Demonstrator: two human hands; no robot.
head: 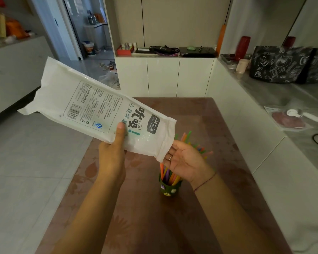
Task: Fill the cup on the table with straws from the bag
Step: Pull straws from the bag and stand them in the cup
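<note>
White plastic bag [99, 109]: gripped by left hand [112, 154], tilted.
Right hand [186, 160]: open, under bag's lower end.
Cup [170, 187]: holds straws [170, 176], on tabletop [154, 217].

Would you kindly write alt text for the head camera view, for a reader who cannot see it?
A person's left hand holds a white straw bag tilted above a brown table. The right hand is open at the bag's lower end, above a dark green cup already holding colourful straws.
</note>
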